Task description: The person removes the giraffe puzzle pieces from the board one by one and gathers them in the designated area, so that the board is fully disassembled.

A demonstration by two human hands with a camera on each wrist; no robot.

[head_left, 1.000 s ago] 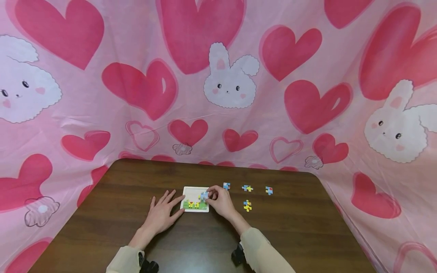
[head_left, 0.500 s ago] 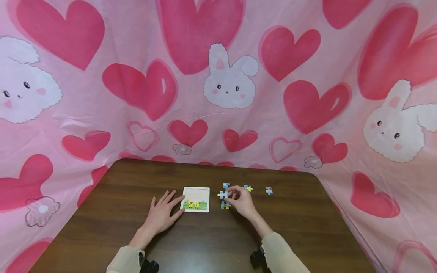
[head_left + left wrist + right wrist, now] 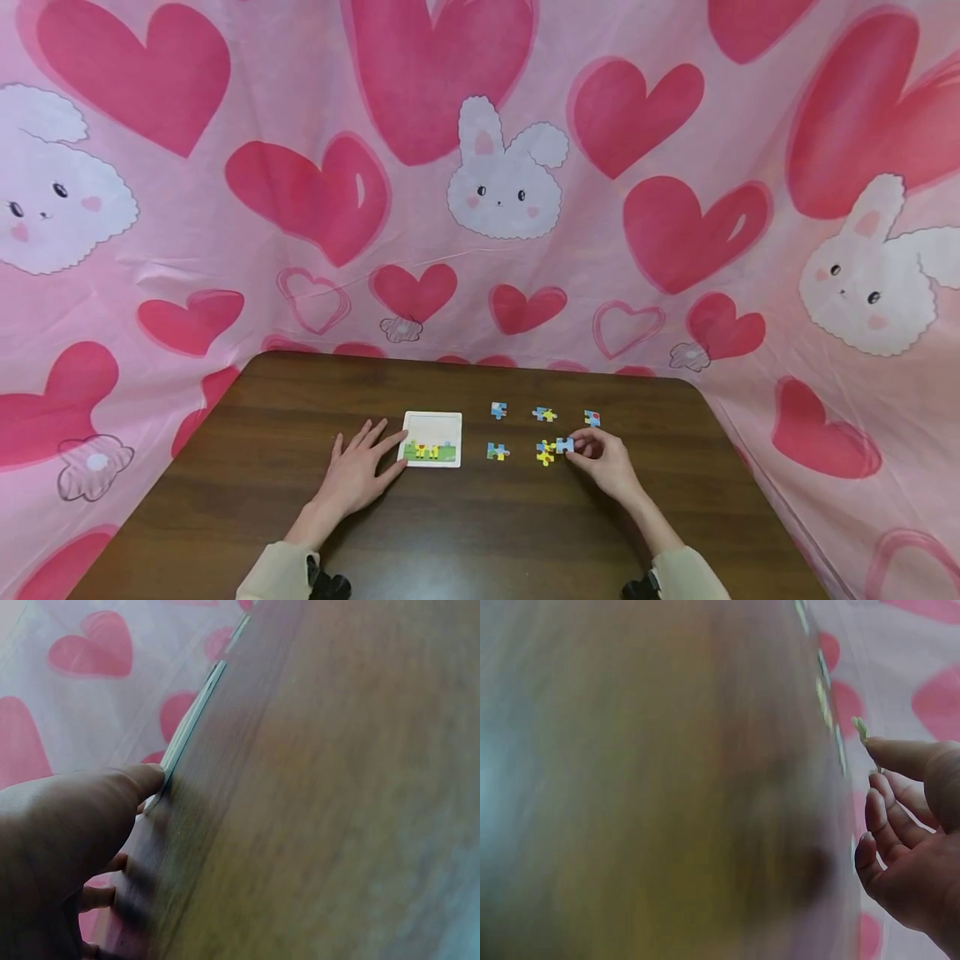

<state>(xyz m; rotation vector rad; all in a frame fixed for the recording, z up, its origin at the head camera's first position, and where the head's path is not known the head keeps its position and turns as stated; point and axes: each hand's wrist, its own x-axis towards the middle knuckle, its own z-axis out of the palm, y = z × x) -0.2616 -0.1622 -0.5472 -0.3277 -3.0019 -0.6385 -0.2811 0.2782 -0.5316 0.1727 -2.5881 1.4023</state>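
Note:
My right hand point(image 3: 609, 467) pinches a blue puzzle piece point(image 3: 564, 446) between thumb and fingertips, right of the white puzzle tray. In the right wrist view the piece point(image 3: 861, 729) shows edge-on at the thumb tip, held above the table. It overlaps a yellow-and-blue puzzle piece point(image 3: 545, 452) in the head view. My left hand point(image 3: 360, 471) lies with fingers spread, its index finger and thumb touching the left edge of the puzzle tray point(image 3: 433, 413). Along the tray's bottom runs a green strip with yellow figures; its upper part is pale. The left wrist view shows the tray point(image 3: 191, 720) nearly edge-on.
Loose puzzle pieces lie in two rows right of the tray: a blue one point(image 3: 498, 410), a yellow-and-blue one point(image 3: 544, 414) and one with a red spot point(image 3: 592, 418) behind, a blue-green one point(image 3: 497, 452) in front. A pink heart-and-rabbit cloth point(image 3: 502, 275) hangs behind the brown table point(image 3: 450, 533).
My right hand has carried the blue piece rightward from over the tray, past the blue-green piece, to beside the front yellow piece. The left hand has stayed at the tray's edge.

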